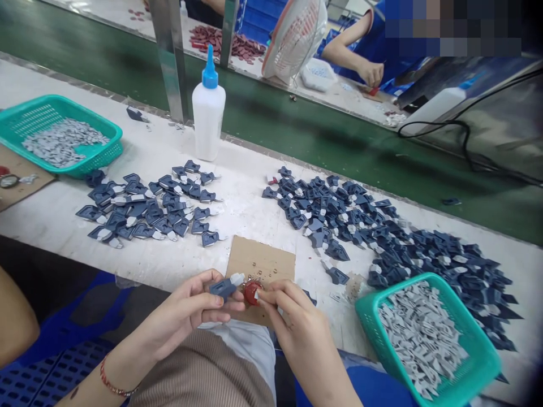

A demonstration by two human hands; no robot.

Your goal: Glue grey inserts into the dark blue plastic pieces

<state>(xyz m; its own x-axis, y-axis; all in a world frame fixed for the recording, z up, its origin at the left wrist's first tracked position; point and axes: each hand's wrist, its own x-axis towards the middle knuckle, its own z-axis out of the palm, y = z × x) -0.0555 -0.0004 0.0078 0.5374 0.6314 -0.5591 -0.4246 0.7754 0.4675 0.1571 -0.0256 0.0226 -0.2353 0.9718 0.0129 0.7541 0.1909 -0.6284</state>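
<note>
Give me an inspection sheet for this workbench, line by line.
Surface: white worktable, scuffed.
Job's things: small dark blue plastic part with grey tip pinched in left hand; red round cap at right hand fingertips, over brown cardboard square.
Clutter: two piles of blue parts; two teal baskets of grey pieces; white glue bottle.
Grippers: bare hands.
Cables: black cable.
Surroundings: green conveyor belt; white fan; co-worker's hand.
</note>
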